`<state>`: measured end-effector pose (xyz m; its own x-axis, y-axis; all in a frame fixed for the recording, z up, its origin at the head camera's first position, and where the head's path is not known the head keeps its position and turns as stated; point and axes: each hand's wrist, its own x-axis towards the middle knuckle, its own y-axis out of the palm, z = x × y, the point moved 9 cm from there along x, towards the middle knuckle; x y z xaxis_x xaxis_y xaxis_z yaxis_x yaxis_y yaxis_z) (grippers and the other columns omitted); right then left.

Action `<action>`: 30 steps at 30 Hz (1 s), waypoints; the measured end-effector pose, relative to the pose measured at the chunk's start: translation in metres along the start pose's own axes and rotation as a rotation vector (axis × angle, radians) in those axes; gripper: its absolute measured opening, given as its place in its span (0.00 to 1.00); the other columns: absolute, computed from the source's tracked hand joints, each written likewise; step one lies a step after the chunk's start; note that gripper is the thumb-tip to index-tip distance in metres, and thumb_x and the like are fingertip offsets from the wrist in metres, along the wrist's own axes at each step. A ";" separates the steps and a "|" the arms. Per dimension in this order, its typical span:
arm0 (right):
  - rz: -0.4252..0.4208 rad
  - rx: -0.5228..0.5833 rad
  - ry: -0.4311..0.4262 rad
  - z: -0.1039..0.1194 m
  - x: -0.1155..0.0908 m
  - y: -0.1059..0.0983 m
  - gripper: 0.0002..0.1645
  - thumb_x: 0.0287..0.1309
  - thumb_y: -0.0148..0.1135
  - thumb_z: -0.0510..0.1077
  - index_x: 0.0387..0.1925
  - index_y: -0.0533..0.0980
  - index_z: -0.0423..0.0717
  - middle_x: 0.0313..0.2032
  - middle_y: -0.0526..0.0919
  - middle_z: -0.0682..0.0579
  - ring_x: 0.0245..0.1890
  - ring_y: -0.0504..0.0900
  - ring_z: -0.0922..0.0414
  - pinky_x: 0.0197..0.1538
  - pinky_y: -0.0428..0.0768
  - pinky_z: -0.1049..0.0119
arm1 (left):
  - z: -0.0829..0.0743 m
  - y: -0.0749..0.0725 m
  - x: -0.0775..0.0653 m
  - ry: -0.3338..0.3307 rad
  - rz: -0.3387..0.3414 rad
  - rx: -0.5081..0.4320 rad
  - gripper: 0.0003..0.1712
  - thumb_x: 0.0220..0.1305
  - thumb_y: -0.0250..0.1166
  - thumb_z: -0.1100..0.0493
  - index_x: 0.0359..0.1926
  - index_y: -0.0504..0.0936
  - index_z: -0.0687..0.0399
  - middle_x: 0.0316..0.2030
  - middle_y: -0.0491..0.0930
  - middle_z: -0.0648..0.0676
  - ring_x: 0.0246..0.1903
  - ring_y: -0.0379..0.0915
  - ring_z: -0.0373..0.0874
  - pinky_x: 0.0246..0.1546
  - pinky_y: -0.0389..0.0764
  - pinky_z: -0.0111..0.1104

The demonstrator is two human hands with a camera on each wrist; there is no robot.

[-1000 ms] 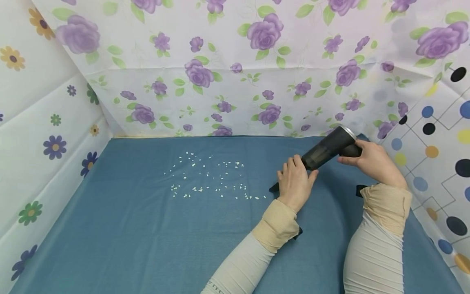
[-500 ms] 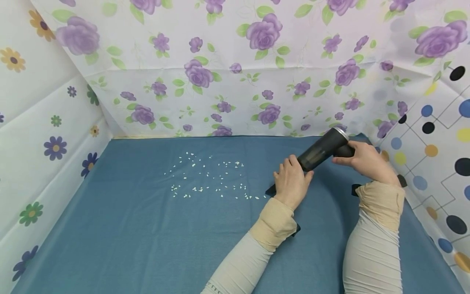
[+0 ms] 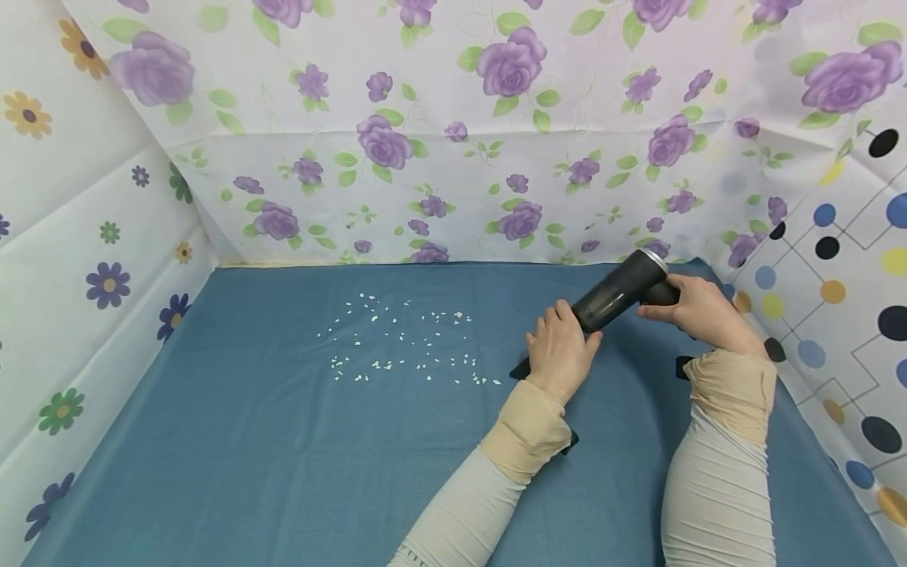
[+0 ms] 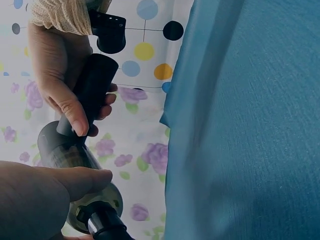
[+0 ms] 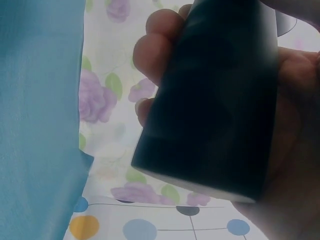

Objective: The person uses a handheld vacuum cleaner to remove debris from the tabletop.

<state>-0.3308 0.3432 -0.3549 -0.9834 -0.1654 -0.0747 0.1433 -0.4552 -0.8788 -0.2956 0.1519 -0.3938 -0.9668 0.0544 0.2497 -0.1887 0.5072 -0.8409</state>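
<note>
A black handheld vacuum cleaner (image 3: 616,291) slants over the right part of the blue cloth, its silver-rimmed end up and to the right. My right hand (image 3: 708,313) grips its handle, with fingers wrapped round the dark handle (image 5: 210,100) in the right wrist view. Toward the front, my left hand (image 3: 562,354) holds the body. In the left wrist view, the left thumb (image 4: 90,181) lies across the clear dust cup (image 4: 114,197). The flat nozzle tip (image 3: 520,368) shows beyond the left hand, close to the rightmost of several scattered white bits (image 3: 387,365).
Blue cloth (image 3: 283,457) covers the table. A purple-rose sheet (image 3: 453,197) hangs along the back edge, a flower-print sheet (image 3: 71,315) at left and a dotted sheet (image 3: 850,331) at right. A black wrist mount (image 4: 110,35) sits by the right cuff.
Both hands and the vacuum cleaner have shifted a little to the left and down, bringing the nozzle tip nearer the white bits. The grips look the same.
</note>
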 end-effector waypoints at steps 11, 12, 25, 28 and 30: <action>-0.008 -0.011 -0.002 0.002 -0.002 -0.001 0.44 0.58 0.64 0.66 0.57 0.69 0.32 0.26 0.69 0.45 0.22 0.69 0.51 0.28 0.65 0.58 | 0.000 -0.001 0.000 0.018 -0.005 -0.004 0.31 0.62 0.65 0.38 0.51 0.69 0.55 0.35 0.72 0.52 0.33 0.73 0.45 0.34 0.75 0.42; -0.007 -0.011 -0.001 0.003 -0.002 -0.001 0.44 0.58 0.64 0.66 0.57 0.69 0.32 0.26 0.69 0.44 0.22 0.69 0.51 0.28 0.65 0.58 | 0.000 -0.001 0.000 0.019 -0.006 -0.007 0.30 0.62 0.65 0.38 0.51 0.69 0.55 0.34 0.72 0.52 0.33 0.73 0.45 0.34 0.75 0.41; 0.012 -0.005 0.004 0.006 0.001 0.002 0.46 0.56 0.64 0.68 0.59 0.69 0.34 0.28 0.71 0.44 0.22 0.70 0.51 0.29 0.66 0.58 | 0.005 -0.006 0.000 0.001 0.016 -0.028 0.29 0.62 0.67 0.39 0.50 0.69 0.54 0.34 0.72 0.52 0.32 0.73 0.46 0.32 0.73 0.41; 0.010 0.008 -0.007 0.007 0.002 0.004 0.41 0.57 0.65 0.67 0.53 0.72 0.36 0.26 0.70 0.45 0.21 0.69 0.52 0.27 0.66 0.59 | 0.006 -0.007 0.000 -0.007 0.031 -0.015 0.30 0.62 0.67 0.39 0.51 0.69 0.55 0.34 0.73 0.52 0.33 0.74 0.46 0.32 0.74 0.41; 0.013 0.014 -0.010 0.008 0.003 0.006 0.39 0.57 0.65 0.67 0.51 0.73 0.37 0.25 0.70 0.46 0.21 0.69 0.52 0.26 0.67 0.59 | 0.007 -0.008 0.000 -0.014 0.043 -0.001 0.30 0.62 0.66 0.39 0.52 0.69 0.56 0.35 0.74 0.53 0.33 0.75 0.46 0.31 0.75 0.41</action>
<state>-0.3321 0.3329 -0.3567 -0.9802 -0.1805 -0.0816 0.1582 -0.4654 -0.8708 -0.2955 0.1418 -0.3909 -0.9763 0.0647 0.2065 -0.1464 0.5054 -0.8504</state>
